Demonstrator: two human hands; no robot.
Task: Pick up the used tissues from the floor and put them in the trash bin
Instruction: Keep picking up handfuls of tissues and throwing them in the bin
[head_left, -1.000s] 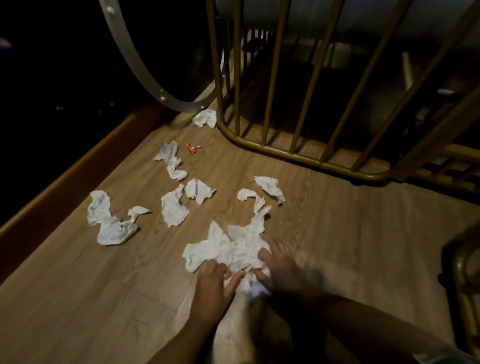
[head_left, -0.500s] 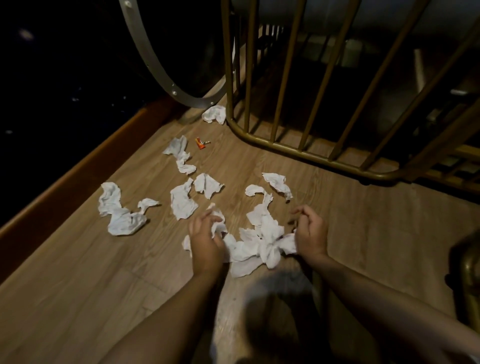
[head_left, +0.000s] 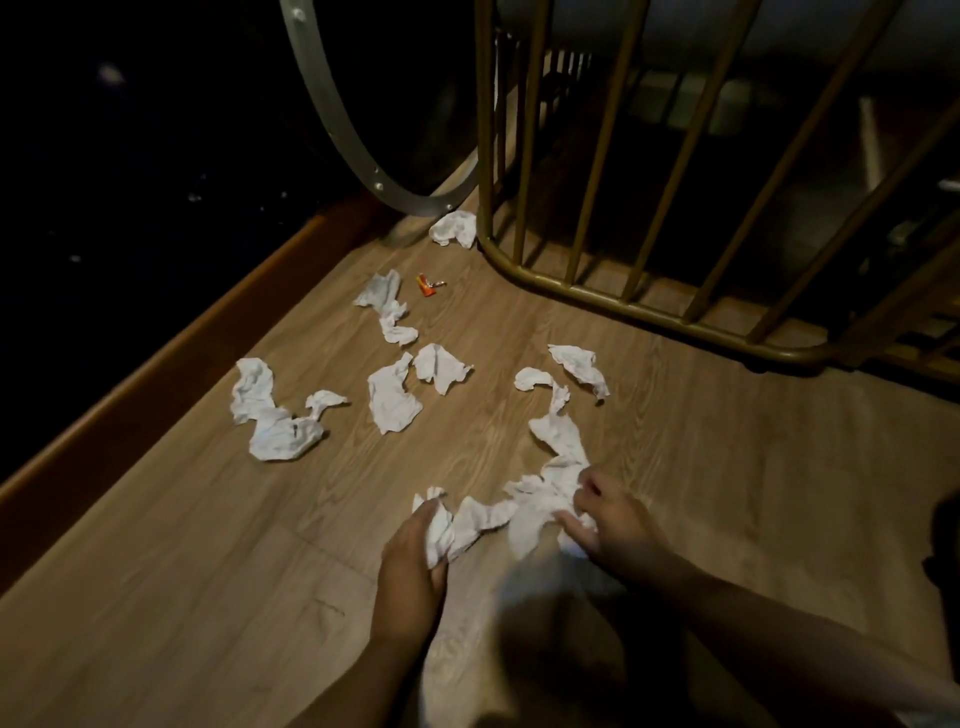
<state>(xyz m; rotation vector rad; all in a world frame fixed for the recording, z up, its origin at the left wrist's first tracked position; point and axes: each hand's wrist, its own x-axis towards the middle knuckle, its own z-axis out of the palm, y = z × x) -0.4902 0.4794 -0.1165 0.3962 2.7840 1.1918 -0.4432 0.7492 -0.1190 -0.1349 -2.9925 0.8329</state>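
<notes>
Both hands are found lower and nearer the camera than half a second ago, and the bunched tissues between them have been drawn back and spread into a loose string.

Left hand (head_left: 413, 564): fingers closed around a crumpled tissue (head_left: 437, 530), which is pinched against the palm just above the floor (head_left: 208, 597).

Right hand (head_left: 615, 525): fingers curled into a larger wad of tissue (head_left: 545, 501), gripped at its near edge; a long tail (head_left: 558, 434) is trailed from this wad away across the boards.

Loose tissues, lying flat and untouched on the floor:
- one long twisted piece at far left (head_left: 267, 421), near the wooden skirting (head_left: 130, 384);
- two pieces at centre (head_left: 392, 400), (head_left: 439, 366), just beside each other;
- one strip further back (head_left: 387, 309);
- one piece at right of centre (head_left: 582, 366);
- one piece against the foot of the gold railing (head_left: 454, 228).

Small orange scrap (head_left: 427, 285): lying on the floor beside the back strip.

Gold railing (head_left: 649, 312): curved along the far right. Metal hoop (head_left: 343, 135): standing at back, left of the railing.

Trash bin: not seen.
</notes>
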